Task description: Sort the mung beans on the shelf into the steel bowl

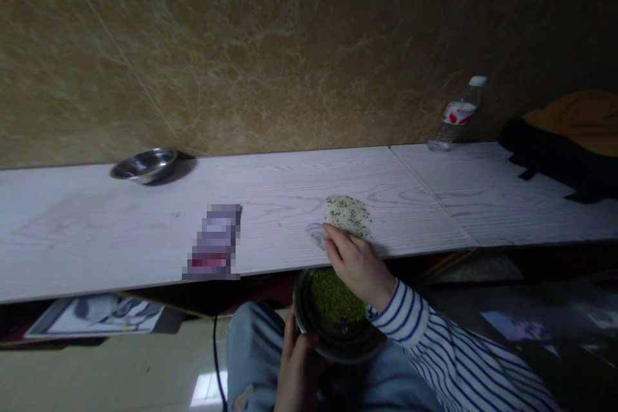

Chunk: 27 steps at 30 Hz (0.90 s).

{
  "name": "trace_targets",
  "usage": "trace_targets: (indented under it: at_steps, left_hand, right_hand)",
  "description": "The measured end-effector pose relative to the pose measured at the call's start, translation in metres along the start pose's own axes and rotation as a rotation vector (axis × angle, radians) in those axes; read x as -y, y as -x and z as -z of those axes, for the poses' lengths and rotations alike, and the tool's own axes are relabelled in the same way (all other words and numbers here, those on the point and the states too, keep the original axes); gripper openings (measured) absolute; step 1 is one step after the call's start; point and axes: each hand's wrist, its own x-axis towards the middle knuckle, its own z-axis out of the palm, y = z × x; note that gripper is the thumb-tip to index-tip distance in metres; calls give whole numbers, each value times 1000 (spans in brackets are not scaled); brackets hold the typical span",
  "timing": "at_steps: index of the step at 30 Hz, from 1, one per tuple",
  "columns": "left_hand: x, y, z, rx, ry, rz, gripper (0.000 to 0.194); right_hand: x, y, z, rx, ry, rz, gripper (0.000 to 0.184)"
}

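My left hand (298, 364) grips the near left rim of a metal bowl (340, 355), which sits over my lap just below the table edge. Many small green beans (335, 296), like mung beans, lie inside the bowl. Above it, my right hand (360, 264) is closed on a small clear plastic piece (316, 232), whose exact kind I cannot make out. It is at the tabletop, beside a flat patch of white grains mixed with green beans (347, 212). My right forearm hides part of the bowl's right side.
The pale wooden tabletop (270, 193) runs along a brown marbled wall. On it stand a shiny metal bowl (147, 167), a blurred-out flat item (212, 241) and a water bottle (454, 116). A black and orange bag (570, 141) lies at right. Under the table is a shelf with papers (96, 315).
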Motion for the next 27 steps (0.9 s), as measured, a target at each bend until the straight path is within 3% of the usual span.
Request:
trace_targets:
  at_steps: [9,22,27]
  left_hand:
    - [8,0,-6,69,10,-10,74]
    - [7,0,-11,48,2,-15,76]
    - [7,-1,-11,44,8,-2,76]
  right_hand:
    - [-26,-4,14,-19,118,-21,34]
    - [-48,-13,21,-34,190,-20,31]
    - [-54,-15,25,-28,124,9,31]
